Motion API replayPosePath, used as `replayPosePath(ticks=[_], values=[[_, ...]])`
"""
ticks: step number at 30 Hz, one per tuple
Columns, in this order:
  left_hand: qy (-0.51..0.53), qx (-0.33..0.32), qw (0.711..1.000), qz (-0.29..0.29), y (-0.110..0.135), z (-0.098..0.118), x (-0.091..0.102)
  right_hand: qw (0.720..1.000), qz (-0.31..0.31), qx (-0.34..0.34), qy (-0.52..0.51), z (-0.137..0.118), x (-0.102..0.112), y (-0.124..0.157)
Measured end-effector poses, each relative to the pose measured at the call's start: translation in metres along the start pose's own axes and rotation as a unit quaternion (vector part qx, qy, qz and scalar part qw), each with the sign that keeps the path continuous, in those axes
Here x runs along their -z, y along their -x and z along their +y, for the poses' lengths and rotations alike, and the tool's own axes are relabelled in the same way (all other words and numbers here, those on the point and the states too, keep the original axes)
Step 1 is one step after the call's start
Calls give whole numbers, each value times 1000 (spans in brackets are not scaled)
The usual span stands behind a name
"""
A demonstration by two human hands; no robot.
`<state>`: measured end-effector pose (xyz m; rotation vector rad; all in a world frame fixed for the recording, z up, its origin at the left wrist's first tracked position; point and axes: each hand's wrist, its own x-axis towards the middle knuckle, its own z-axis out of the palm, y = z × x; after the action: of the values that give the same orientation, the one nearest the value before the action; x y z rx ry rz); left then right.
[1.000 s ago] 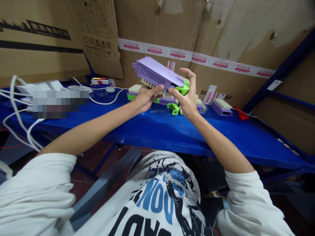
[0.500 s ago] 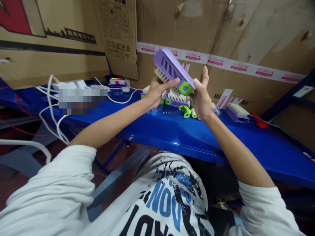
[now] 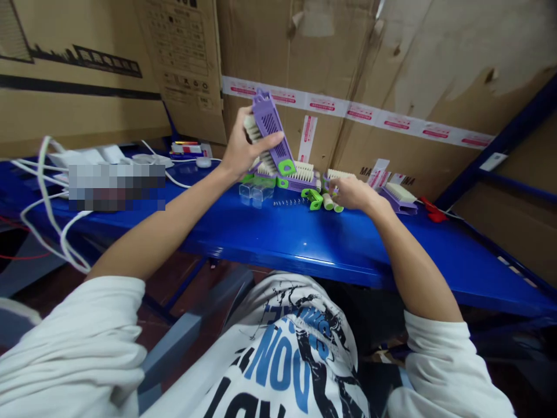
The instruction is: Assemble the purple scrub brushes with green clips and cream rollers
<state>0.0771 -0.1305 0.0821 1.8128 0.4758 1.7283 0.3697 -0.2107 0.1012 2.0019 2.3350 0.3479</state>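
My left hand (image 3: 243, 148) is closed around a purple brush (image 3: 272, 125) with pale bristles and a green end cap, held tilted above the table, its bristles facing left. My right hand (image 3: 354, 191) is over the table, fingers loosely bent, with nothing visible in them. Just beneath its fingertips lie cream rollers with green ends (image 3: 328, 201). A green bracket (image 3: 312, 199) sits to their left, beside a row of small screws or springs (image 3: 290, 202). Behind stand another purple brush with bristles up (image 3: 300, 177) and one partly hidden by my right hand (image 3: 338, 174).
Clear plastic boxes (image 3: 256, 193) stand on the blue table (image 3: 278, 235). At the right are a purple brush (image 3: 398, 198) and a red-handled tool (image 3: 433, 210). White cables (image 3: 47, 197) run along the left. Cardboard (image 3: 278, 46) walls the back.
My right hand has left the brush and moved down to the small parts on the table. My left hand keeps the brush, now turned more upright. The view has shifted slightly right.
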Motion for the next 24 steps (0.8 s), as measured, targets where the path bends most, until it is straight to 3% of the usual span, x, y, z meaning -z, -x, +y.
replayPosePath(ticks=[2, 6, 10, 24], values=[[13, 7, 1000, -11, 13, 11, -14, 1000, -24, -3, 5, 3, -5, -3], [3, 18, 993, -119, 40, 30, -40, 998, -55, -14, -1, 5, -14, -10], [-51, -47, 987, -142, 56, 34, -56, 994, -98, -30, -23, 8, -19, -18], [-146, -95, 969, -177, 56, 33, -60, 991, -85, -88, -47, -3, -15, -18]])
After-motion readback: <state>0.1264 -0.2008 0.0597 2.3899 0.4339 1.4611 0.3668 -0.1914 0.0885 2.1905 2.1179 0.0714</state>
